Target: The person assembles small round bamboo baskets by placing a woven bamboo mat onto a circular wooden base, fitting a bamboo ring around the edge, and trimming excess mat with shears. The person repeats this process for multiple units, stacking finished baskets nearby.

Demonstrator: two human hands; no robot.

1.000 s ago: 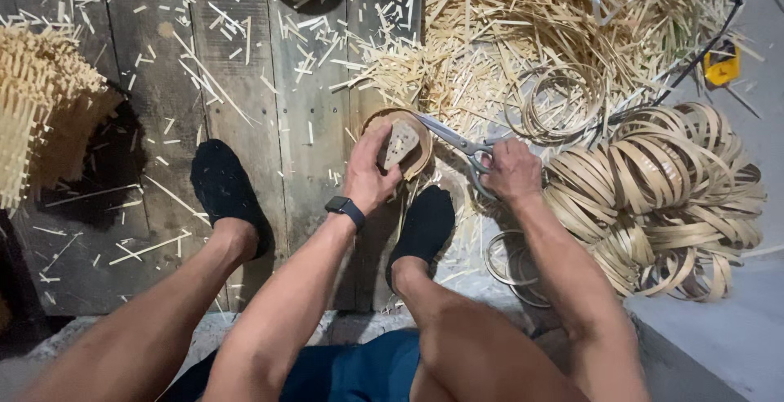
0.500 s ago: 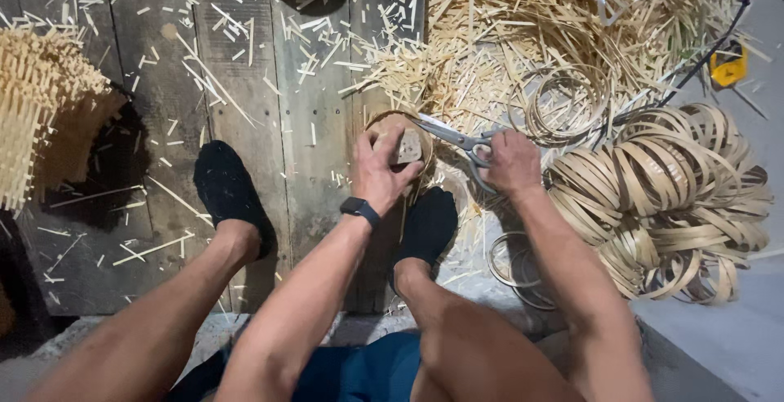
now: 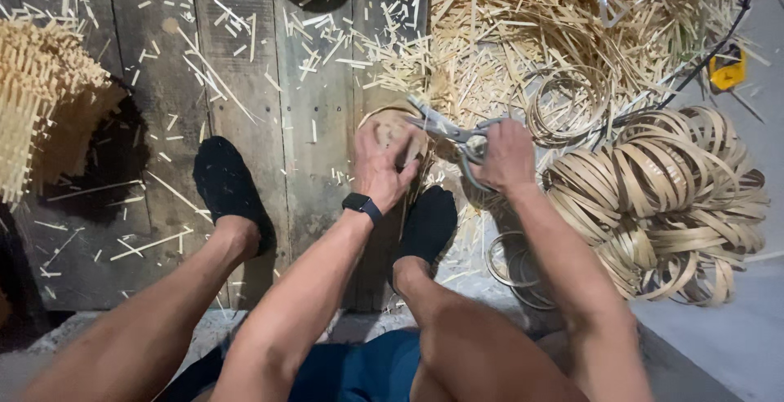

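Seen from above, a seated person's left hand (image 3: 382,165) has its grip closed around a small bamboo-strip ring (image 3: 394,128) above the plank floor (image 3: 310,189), between two black-socked feet. The right hand (image 3: 506,157) is wrapped on metal shears (image 3: 447,131), blades at the ring's edge. Steadying the ring firmly should keep the cut clean; coiled strips (image 3: 661,198) lie rightward.

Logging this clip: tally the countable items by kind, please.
Bare hands: 2, left hand and right hand
Metal shears: 1
Small round woven bamboo ring held: 1
Black socked feet: 2
Black wristwatch: 1
Yellow tool: 1
Total: 8
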